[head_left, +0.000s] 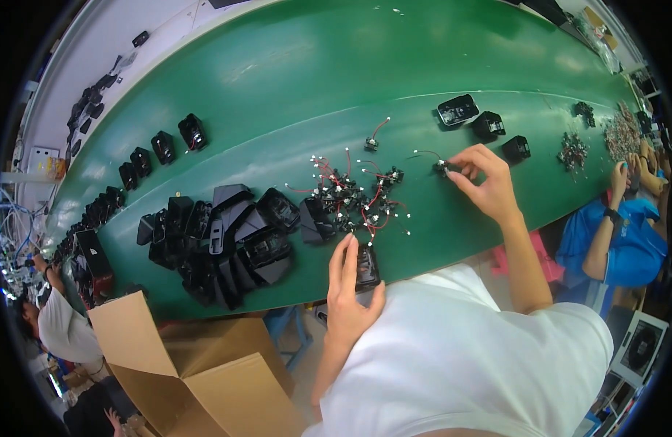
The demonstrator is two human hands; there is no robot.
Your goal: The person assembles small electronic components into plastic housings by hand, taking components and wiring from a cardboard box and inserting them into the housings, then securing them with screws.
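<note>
Near the table's front edge, my left hand (348,295) has its fingers along one side of a black plastic housing (367,268) and its thumb at the other, holding it on the table. To the right, my right hand (487,180) pinches a small black wired part (441,167) between thumb and fingertips; its thin lead trails left. A heap of similar wired parts (344,195), with red leads and white plugs, lies just beyond my left hand. One wired part (371,143) lies apart, farther back.
Black housings (226,240) are piled to the left, with more in a row (162,147) behind. Another few housings (489,126) stand beyond my right hand. An open cardboard box (197,364) is at the lower left. A co-worker in blue (605,240) sits at the right by small-parts heaps (573,151).
</note>
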